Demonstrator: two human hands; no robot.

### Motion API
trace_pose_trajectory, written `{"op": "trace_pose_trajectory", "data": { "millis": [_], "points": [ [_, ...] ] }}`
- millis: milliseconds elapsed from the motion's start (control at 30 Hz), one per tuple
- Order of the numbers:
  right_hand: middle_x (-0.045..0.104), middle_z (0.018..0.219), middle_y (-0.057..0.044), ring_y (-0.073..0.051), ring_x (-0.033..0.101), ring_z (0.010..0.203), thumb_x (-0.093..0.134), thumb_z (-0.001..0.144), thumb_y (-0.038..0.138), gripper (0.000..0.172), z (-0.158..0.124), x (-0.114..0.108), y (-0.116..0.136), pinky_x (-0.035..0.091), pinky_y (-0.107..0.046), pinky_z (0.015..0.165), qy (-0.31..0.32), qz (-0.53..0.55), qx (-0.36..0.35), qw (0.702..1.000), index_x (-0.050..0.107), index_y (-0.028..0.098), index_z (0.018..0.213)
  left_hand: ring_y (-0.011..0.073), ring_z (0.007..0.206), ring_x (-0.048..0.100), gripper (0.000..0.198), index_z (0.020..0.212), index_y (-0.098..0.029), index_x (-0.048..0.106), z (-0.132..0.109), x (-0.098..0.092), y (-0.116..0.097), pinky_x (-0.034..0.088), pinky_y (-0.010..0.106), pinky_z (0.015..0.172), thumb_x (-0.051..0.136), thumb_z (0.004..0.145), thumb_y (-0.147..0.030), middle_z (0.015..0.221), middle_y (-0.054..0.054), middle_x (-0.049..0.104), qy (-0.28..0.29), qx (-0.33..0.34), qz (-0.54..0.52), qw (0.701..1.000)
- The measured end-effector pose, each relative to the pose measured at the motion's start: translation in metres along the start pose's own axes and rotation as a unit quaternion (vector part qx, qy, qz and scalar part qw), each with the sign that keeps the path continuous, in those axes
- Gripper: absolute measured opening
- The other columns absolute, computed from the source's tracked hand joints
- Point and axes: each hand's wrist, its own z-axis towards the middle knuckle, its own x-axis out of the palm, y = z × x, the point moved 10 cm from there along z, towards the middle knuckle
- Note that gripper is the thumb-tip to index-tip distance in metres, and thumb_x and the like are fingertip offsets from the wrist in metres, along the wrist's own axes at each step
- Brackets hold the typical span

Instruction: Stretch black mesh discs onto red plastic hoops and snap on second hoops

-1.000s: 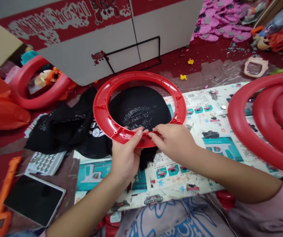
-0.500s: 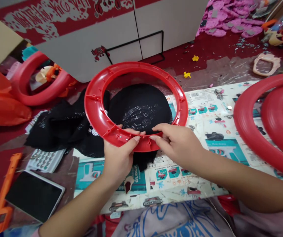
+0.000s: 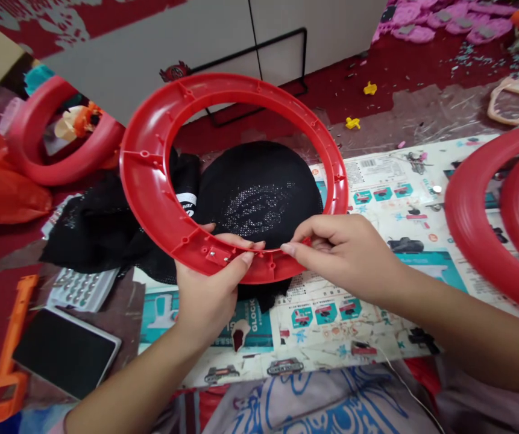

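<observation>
A red plastic ring (image 3: pixel 141 187), its hollow ribbed side facing me, is tilted up above the covered table. Its near-left edge is gripped by my left hand (image 3: pixel 211 295), thumb on the ribbed face and fingers coming up through the opening. Two small shiny metal bits sit in a raised part of the ring near that thumb. At the near inner rim, my right hand (image 3: pixel 345 253) is closed in a pinch, its thumb tip against the rim; what lies between the fingertips is too small to make out. Through the opening shows a round black cloth-covered thing (image 3: pixel 259 187) with shiny studs.
More red rings (image 3: pixel 471 193) lie at the right, another red ring (image 3: pixel 28 150) at the left. Black cloth (image 3: pixel 91 223), a tablet-like device (image 3: pixel 67 349) and an orange handled piece (image 3: pixel 10 355) are on the left. Beyond the printed sheet (image 3: pixel 331 355) lie yellow bits (image 3: pixel 352 123).
The ring has tilted further upright and shifted slightly left, nearer me. My right hand has slid a little to the right along the rim, its fingertips drawn closer together.
</observation>
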Motion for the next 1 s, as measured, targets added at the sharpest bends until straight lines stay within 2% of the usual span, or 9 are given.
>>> {"op": "trace_pose_trajectory", "data": {
  "millis": [167,367,467,533,600,700,833,933,1000],
  "points": [
    [0.051,0.052,0.006,-0.007,0.043,0.05,0.064,0.08,0.021,0.015,0.004,-0.001,0.002,0.029,-0.023,0.051,-0.008,-0.086,-0.025,0.996,0.065,0.018,0.065,0.018,0.075,0.071,0.052,0.1,-0.026,0.044,0.001,0.0,0.001,0.061,0.034,0.074,0.074,0.063,-0.005,0.077,-0.006,0.068,-0.001,-0.008,-0.004,1.0],
    [0.046,0.048,0.006,-0.007,0.04,0.048,0.064,0.079,0.023,0.018,0.004,0.0,-0.008,0.027,-0.024,0.05,0.009,-0.121,0.032,0.992,0.062,0.019,0.061,0.0177,0.074,0.071,0.05,0.099,-0.027,0.045,0.004,0.0,0.002,0.06,0.034,0.075,0.075,0.064,-0.007,0.077,-0.006,0.068,0.002,-0.01,0.002,1.0],
    [0.049,0.049,0.007,-0.008,0.043,0.047,0.066,0.077,0.024,0.005,0.003,-0.002,-0.014,0.028,-0.023,0.048,-0.008,-0.129,0.051,0.99,0.066,0.019,0.077,0.017,0.074,0.072,0.051,0.099,-0.026,0.044,0.005,0.0,0.003,0.06,0.032,0.075,0.075,0.064,-0.008,0.077,-0.006,0.068,0.003,-0.019,-0.004,1.0],
    [0.056,0.054,0.006,-0.009,0.049,0.049,0.066,0.078,0.024,0.02,0.003,-0.001,-0.013,0.031,-0.023,0.049,-0.011,-0.149,0.036,0.988,0.067,0.02,0.098,0.0173,0.076,0.072,0.051,0.1,-0.025,0.044,0.006,0.0,0.003,0.06,0.031,0.074,0.075,0.064,-0.007,0.078,-0.006,0.068,0.012,-0.023,-0.009,1.0],
    [0.065,0.065,0.002,-0.012,0.057,0.058,0.062,0.083,0.024,0.024,0.003,0.006,-0.008,0.036,-0.024,0.054,0.009,-0.195,0.001,0.981,0.068,0.019,0.106,0.0184,0.078,0.073,0.052,0.103,-0.026,0.045,0.008,0.0,0.001,0.061,0.031,0.074,0.076,0.065,-0.007,0.079,-0.006,0.069,0.025,-0.019,-0.015,0.999],
    [0.072,0.077,-0.005,-0.017,0.064,0.07,0.051,0.09,0.025,0.024,0.001,0.014,0.001,0.04,-0.027,0.061,0.015,-0.26,-0.062,0.964,0.073,0.017,0.095,0.0214,0.081,0.073,0.056,0.111,-0.029,0.049,0.01,0.003,-0.004,0.063,0.033,0.071,0.08,0.067,-0.015,0.084,-0.004,0.071,0.056,-0.005,-0.046,0.997],
    [0.071,0.074,-0.006,-0.017,0.063,0.066,0.042,0.094,0.026,0.033,-0.004,0.011,0.013,0.039,-0.027,0.06,-0.048,-0.283,-0.122,0.95,0.073,0.016,0.092,0.0245,0.099,0.07,0.065,0.123,-0.03,0.052,0.003,0.015,0.001,0.063,0.033,0.081,0.083,0.066,-0.026,0.109,0.003,0.073,0.109,-0.013,-0.106,0.988],
    [0.071,0.073,-0.005,-0.017,0.064,0.066,0.042,0.094,0.025,0.032,-0.006,0.013,0.014,0.039,-0.027,0.059,-0.056,-0.281,-0.13,0.949,0.073,0.015,0.092,0.0237,0.106,0.068,0.066,0.122,-0.029,0.053,-0.006,0.021,0.019,0.061,0.032,0.086,0.083,0.065,-0.018,0.124,0.005,0.067,0.091,-0.064,-0.099,0.989],
    [0.07,0.072,-0.006,-0.018,0.064,0.065,0.041,0.095,0.025,0.033,-0.008,0.019,0.014,0.038,-0.028,0.058,-0.049,-0.29,-0.135,0.946,0.072,0.014,0.092,0.0228,0.1,0.07,0.057,0.116,-0.026,0.052,-0.009,0.021,0.029,0.061,0.032,0.083,0.08,0.068,-0.019,0.119,0.006,0.07,0.064,-0.084,-0.081,0.991]
  ]
}}
